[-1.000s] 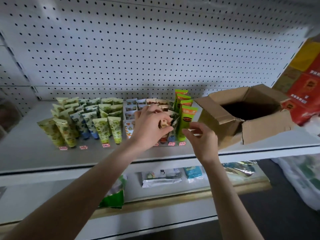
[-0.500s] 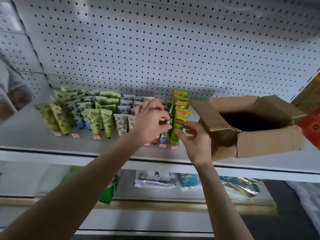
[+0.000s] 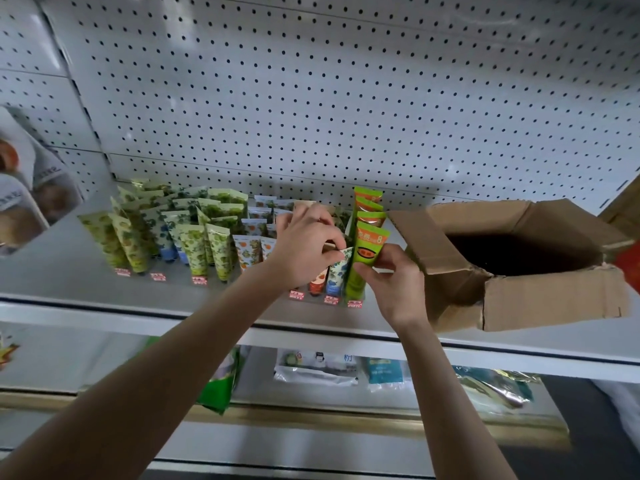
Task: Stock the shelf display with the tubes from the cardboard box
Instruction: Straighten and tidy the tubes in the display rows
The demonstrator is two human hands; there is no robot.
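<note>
As our right hand (image 3: 394, 282), loose a second ago, now pinches the front green tube (image 3: 369, 249) at the cardboard box's (image 3: 554, 299) nine o'clock and our left hand (image 3: 304, 247) pinches the floral tube (image 3: 336, 276) beside it, we judge we're squaring the row.

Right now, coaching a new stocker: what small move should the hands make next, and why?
Probably square up the green tube and let go: it stands at its row's front, the right hand pinching it, the left hand gripping the blue-flowered tube.
</note>
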